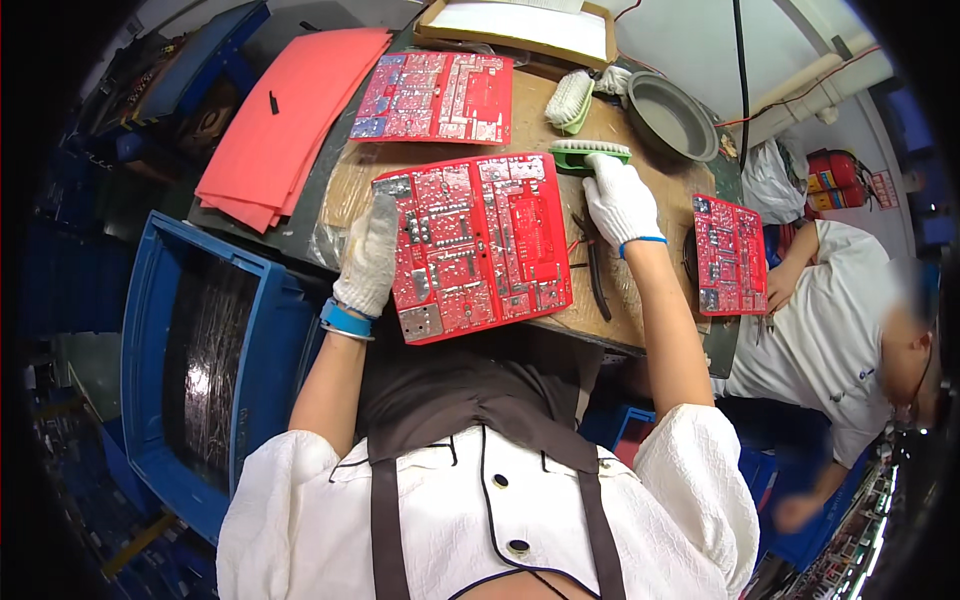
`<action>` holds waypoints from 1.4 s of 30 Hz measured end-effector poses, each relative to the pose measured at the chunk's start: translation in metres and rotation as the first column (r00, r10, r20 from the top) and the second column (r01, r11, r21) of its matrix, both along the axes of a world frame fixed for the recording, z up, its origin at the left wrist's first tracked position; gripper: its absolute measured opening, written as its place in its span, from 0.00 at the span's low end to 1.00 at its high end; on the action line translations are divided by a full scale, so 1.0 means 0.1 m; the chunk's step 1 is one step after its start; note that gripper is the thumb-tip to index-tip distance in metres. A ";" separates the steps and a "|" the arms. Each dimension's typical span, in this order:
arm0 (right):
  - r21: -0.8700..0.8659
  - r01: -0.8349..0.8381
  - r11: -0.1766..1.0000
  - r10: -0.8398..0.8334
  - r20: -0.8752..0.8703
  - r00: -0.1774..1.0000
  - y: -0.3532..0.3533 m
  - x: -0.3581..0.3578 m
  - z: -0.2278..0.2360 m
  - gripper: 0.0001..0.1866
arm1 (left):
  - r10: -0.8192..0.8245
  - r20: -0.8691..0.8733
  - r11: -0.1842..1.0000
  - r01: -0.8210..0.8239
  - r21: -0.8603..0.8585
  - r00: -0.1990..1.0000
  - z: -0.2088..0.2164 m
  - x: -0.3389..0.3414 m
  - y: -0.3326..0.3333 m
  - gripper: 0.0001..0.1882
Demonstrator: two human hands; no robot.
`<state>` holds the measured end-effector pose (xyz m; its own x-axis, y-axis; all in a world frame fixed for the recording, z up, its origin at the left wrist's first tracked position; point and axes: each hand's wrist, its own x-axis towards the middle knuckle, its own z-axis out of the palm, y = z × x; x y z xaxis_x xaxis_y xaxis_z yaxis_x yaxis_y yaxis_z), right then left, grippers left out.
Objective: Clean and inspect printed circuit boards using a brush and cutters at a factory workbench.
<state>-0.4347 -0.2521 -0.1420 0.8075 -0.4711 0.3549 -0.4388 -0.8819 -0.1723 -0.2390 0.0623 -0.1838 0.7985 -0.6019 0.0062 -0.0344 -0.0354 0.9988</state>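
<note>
My left hand (369,255), in a white knitted glove, grips the left edge of a large red circuit board (482,245). The board is tilted up at the table's near edge, its soldered side facing me. My right hand (622,200), gloved as well, is closed on a green scrubbing brush (590,155) with white bristles turned up and away from me. The brush is just past the board's upper right corner, apart from it. A second red circuit board (435,97) lies flat behind the one I hold. Dark-handled pliers (597,275) rest between the held board and my right forearm.
Another bristle brush (570,102) and a round grey metal pan (672,117) stand at the back right. Pink foam sheets (295,125) lie at the left, above a blue crate (250,350). At the right, a co-worker's hand (785,285) touches another red circuit board (730,255).
</note>
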 end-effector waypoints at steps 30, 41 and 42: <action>0.792 -0.329 0.514 -0.409 0.563 0.718 -0.75 1.06 0.75 0.25 | -0.118 0.987 0.977 0.193 0.094 0.114 1.79 0.53 -0.79 0.24; 0.701 -0.213 0.681 -0.279 0.517 0.809 -0.62 0.73 0.79 0.23 | 0.463 0.105 0.791 -0.357 -0.497 0.880 1.22 0.44 -0.93 0.27; 0.706 -0.233 0.669 -0.258 0.514 0.818 -0.58 0.74 0.83 0.23 | 0.324 -0.221 0.699 -0.390 -0.599 0.920 1.21 0.45 -0.96 0.33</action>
<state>-0.3605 -0.3099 -0.0588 0.5833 -0.7709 0.2559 -0.0629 -0.3570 -0.9320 -0.1943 -0.0337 -0.0627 0.9693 -0.1583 0.1883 -0.0570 0.6003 0.7977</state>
